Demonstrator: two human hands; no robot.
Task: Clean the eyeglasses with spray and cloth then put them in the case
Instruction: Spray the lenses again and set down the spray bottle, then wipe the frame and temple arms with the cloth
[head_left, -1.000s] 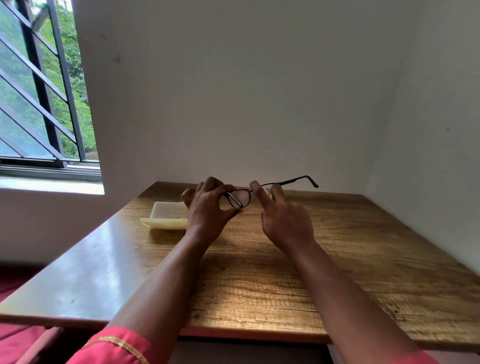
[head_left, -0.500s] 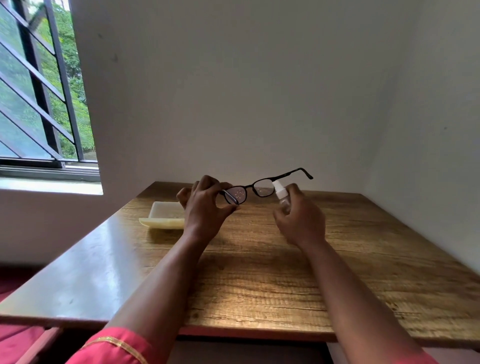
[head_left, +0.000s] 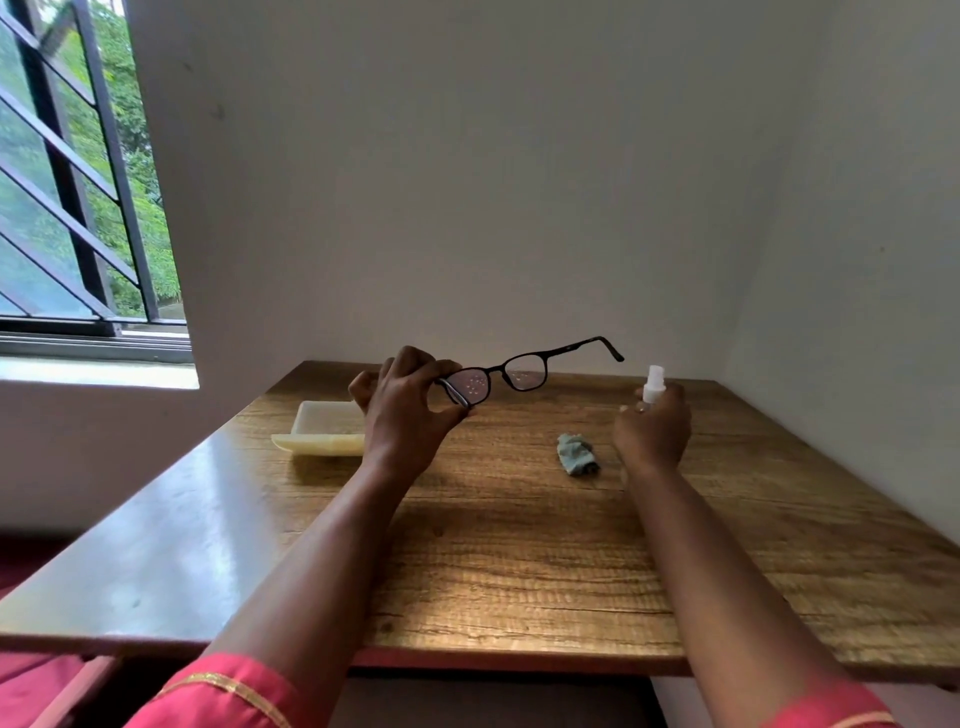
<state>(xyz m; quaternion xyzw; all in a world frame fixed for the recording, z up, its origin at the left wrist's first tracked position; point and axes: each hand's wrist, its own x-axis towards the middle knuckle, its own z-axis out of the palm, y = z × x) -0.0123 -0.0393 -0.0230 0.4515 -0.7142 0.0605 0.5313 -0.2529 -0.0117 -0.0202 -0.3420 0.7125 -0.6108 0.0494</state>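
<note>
The left hand (head_left: 410, 410) pinches the eyeglasses (head_left: 511, 374) by one lens end, holding them up over the back of the surface (head_left: 519, 561); droplets speckle both lenses, so the spraying looks done. The right hand (head_left: 652, 431) is curled round the small spray bottle (head_left: 653, 384), off to the right and well apart from the glasses. Wiping and casing remain. The crumpled cloth (head_left: 575, 453) lies near the right wrist, with bare wood around it. The open case (head_left: 324, 431) sits by the left edge, behind the left hand; walls close the back and right.
</note>
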